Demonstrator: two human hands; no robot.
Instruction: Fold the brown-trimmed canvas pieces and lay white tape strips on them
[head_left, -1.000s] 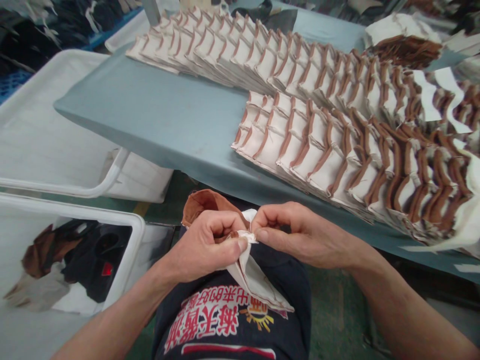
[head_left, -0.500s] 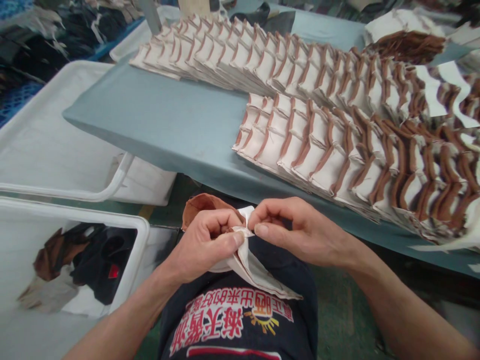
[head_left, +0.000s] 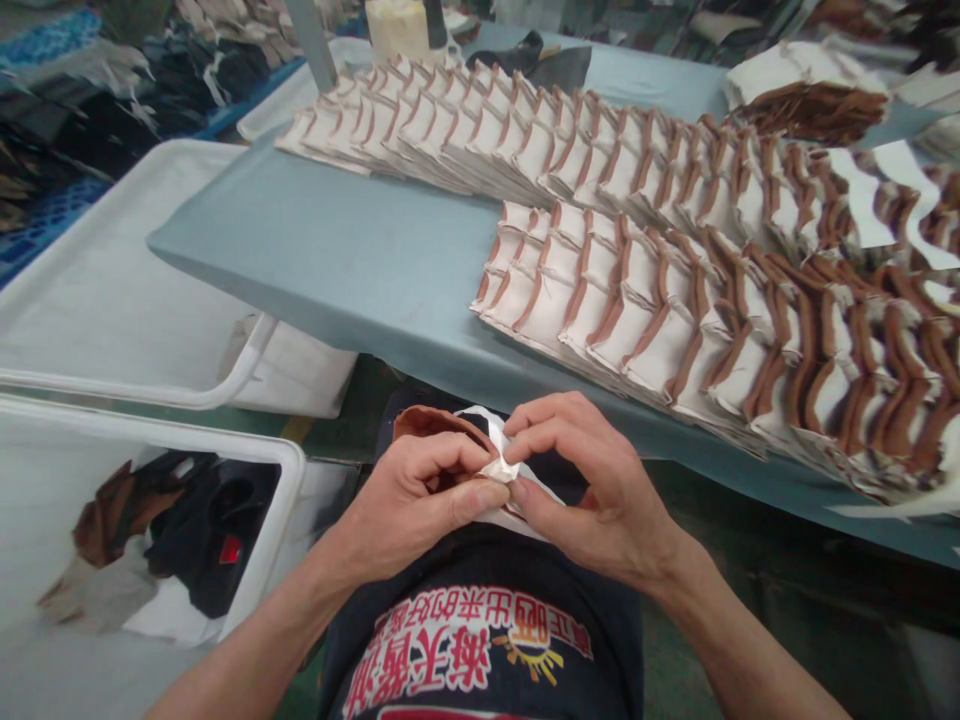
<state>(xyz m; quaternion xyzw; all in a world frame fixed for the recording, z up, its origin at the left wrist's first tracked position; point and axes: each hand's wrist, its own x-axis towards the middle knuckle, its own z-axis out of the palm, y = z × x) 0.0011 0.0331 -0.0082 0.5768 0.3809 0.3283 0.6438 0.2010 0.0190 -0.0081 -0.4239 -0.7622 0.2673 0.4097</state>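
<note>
In front of my lap, both hands work on a brown-and-white sewn fabric piece (head_left: 431, 422), its brown side curling up behind my fingers. My left hand (head_left: 420, 495) is closed, pinching the piece's white edge between thumb and fingers. Close against it, my right hand (head_left: 592, 490) has its thumb and fingertips at a narrow white strip (head_left: 495, 430) that loops up from the pinched spot. The lower part of the piece is mostly hidden behind my hands.
Long rows of stacked white-and-brown pieces (head_left: 600, 290) stand on a blue-grey covered table (head_left: 300, 230). At left are white plastic bins (head_left: 289, 500); the nearer holds dark, brown and white scraps (head_left: 202, 540). A thicker bundle (head_left: 810, 95) lies at the table's back right.
My right hand has come in closer and lower against the left, its thumb now by the pinched edge. The hanging white flap has swung mostly out of sight. The view has shifted slightly.
</note>
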